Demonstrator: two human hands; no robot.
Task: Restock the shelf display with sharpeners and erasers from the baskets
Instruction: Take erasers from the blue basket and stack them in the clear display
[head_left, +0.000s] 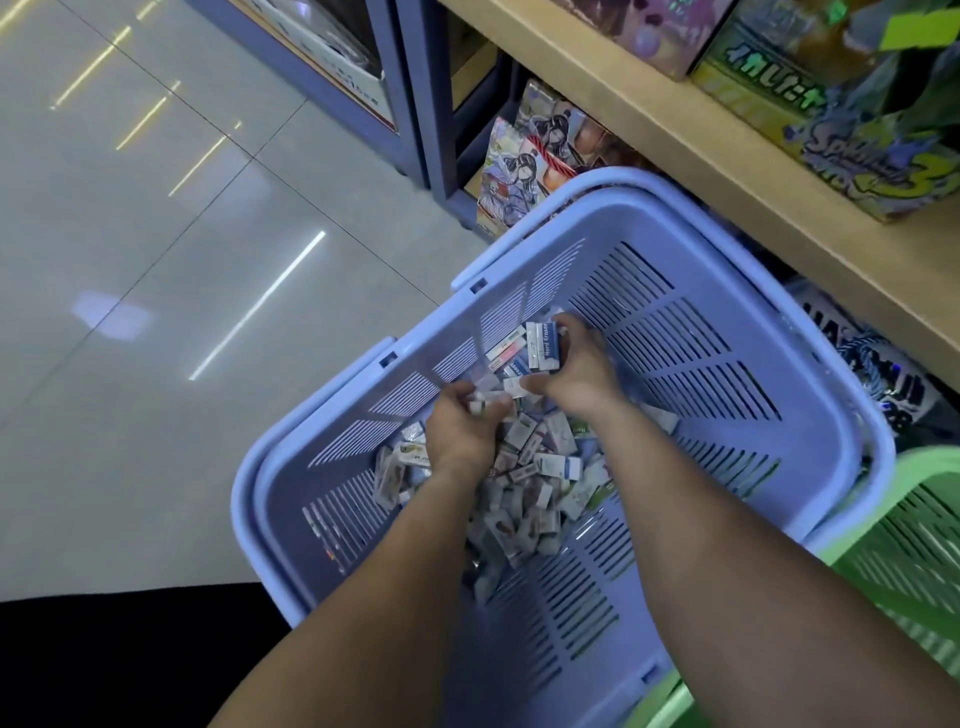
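Your right hand (576, 370) clamps eraser stack (543, 347), long axis running near-far; left hand (462, 431) pinches small eraser (482, 404) beside it. Shelf (727, 148) lies far right, right hand nearer.

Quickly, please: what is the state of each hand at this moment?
Left hand: closed, pinches a small packet over the basket.
Right hand: closed, holds an eraser stack.

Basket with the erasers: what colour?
Lavender-blue basket with slatted walls; the head view shows it best.
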